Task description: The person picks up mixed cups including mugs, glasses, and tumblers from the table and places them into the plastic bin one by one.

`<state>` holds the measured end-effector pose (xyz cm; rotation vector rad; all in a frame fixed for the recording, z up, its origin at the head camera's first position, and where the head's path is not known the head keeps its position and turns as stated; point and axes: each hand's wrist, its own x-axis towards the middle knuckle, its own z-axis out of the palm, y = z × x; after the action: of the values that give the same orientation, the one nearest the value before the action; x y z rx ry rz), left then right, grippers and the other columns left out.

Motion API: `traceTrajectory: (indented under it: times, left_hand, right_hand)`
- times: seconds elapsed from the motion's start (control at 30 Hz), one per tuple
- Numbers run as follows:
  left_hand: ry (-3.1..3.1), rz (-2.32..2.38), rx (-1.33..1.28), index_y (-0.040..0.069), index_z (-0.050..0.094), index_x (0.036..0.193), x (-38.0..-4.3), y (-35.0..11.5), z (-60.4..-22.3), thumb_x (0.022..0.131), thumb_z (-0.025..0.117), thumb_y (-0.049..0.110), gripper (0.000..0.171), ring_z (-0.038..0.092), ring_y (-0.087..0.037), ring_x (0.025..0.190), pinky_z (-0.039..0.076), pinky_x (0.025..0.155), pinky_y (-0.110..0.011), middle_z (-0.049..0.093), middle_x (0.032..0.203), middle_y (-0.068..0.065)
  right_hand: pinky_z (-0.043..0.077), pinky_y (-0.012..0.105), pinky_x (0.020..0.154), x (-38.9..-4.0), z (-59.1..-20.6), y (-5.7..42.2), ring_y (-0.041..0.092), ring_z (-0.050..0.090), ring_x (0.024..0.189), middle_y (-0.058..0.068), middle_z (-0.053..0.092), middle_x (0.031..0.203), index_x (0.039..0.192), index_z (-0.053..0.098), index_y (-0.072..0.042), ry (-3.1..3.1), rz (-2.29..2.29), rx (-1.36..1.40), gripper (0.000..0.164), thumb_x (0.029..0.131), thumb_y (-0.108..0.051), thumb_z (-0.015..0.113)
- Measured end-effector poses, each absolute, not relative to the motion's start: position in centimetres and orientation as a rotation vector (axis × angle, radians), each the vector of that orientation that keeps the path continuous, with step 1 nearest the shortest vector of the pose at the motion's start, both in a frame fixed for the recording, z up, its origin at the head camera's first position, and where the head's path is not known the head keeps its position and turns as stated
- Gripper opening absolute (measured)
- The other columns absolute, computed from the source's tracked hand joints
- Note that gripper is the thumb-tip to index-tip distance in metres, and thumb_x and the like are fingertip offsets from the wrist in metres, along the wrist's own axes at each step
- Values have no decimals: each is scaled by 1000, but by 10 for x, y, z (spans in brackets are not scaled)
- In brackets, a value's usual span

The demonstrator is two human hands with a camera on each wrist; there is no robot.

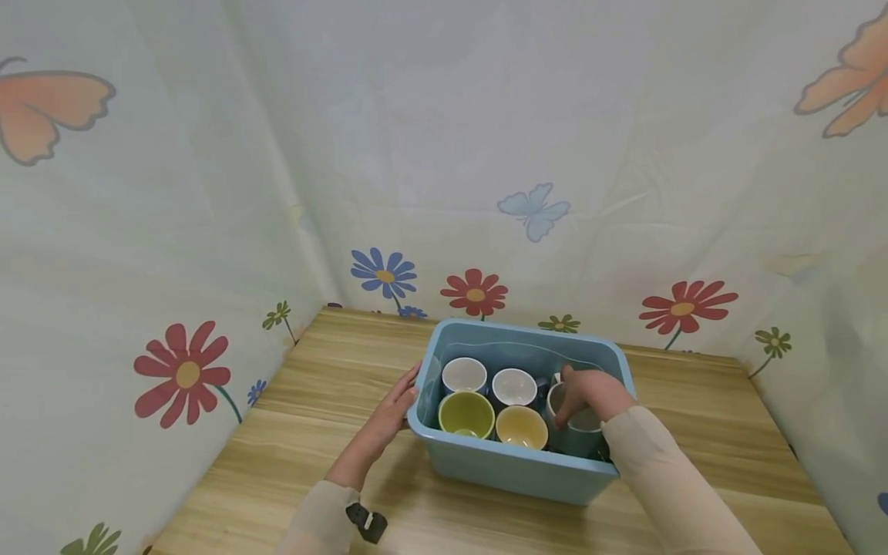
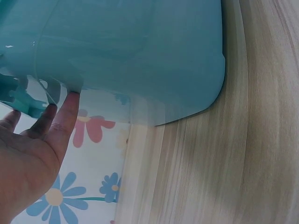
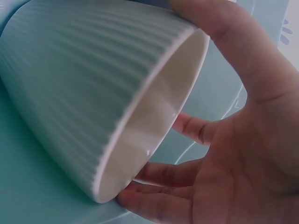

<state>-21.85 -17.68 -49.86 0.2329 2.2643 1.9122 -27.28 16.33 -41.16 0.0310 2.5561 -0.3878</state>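
Observation:
A light blue plastic tub (image 1: 509,462) stands on the table with several cups inside. My right hand (image 1: 593,391) reaches into its right end. There it holds a pale green ribbed cup (image 3: 84,88) by the rim, thumb on one side and fingers on the other. The cup is tilted in the right wrist view, with a whitish inside. In the tub's left part are a green cup (image 1: 466,415), a yellow cup (image 1: 522,428) and two white-lined cups, one left (image 1: 465,375), one right (image 1: 514,385). My left hand (image 2: 35,151) touches the tub's left side near its handle opening, fingers extended.
The wood-grain table (image 1: 347,347) extends around the tub. Behind it hangs a pale curtain (image 1: 416,154) printed with flowers and butterflies. A black device (image 1: 368,523) is strapped at my left wrist.

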Motion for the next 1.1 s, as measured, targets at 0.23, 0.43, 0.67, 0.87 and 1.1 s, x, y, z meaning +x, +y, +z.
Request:
traceTrajectory:
  times: [0.23, 0.43, 0.67, 0.87, 1.1]
  left_hand:
    - [2273, 1922, 222, 12, 22, 164, -219, -176, -499, 110, 35, 28, 57, 46, -51, 141, 55, 102, -52, 31, 163, -32]
    - [2286, 1926, 203, 13, 24, 163, -218, -174, -499, 110, 36, 29, 57, 48, -51, 140, 55, 102, -55, 33, 162, -32]
    - [2288, 1932, 174, 15, 25, 163, -219, -175, -501, 110, 36, 30, 57, 47, -49, 141, 56, 101, -52, 28, 167, -24]
    - [2278, 1933, 182, 15, 25, 164, -219, -176, -501, 110, 37, 32, 58, 46, -49, 142, 56, 99, -50, 25, 169, -24]
    - [2290, 1915, 184, 14, 25, 164, -220, -176, -501, 110, 36, 30, 57, 49, -49, 140, 57, 98, -48, 29, 166, -26]
  right_hand:
    - [47, 62, 108, -273, -413, 162, 46, 51, 126, 33, 44, 149, 154, 32, -1, 2559, -366, 34, 109, 70, -33, 93]
    - [52, 60, 102, -274, -413, 165, 41, 55, 116, 28, 55, 135, 145, 42, -4, 2570, -350, 7, 102, 66, -36, 96]
    - [56, 52, 91, -278, -412, 168, 39, 54, 110, 22, 55, 125, 142, 45, -8, 2535, -319, -42, 96, 66, -40, 96]
    - [55, 55, 98, -283, -407, 180, 38, 56, 114, 22, 57, 130, 141, 50, -6, 2435, -457, -136, 77, 81, -39, 84]
    - [53, 58, 103, -289, -403, 197, 39, 57, 119, 24, 59, 136, 143, 53, -2, 2305, -637, -235, 61, 96, -39, 65]
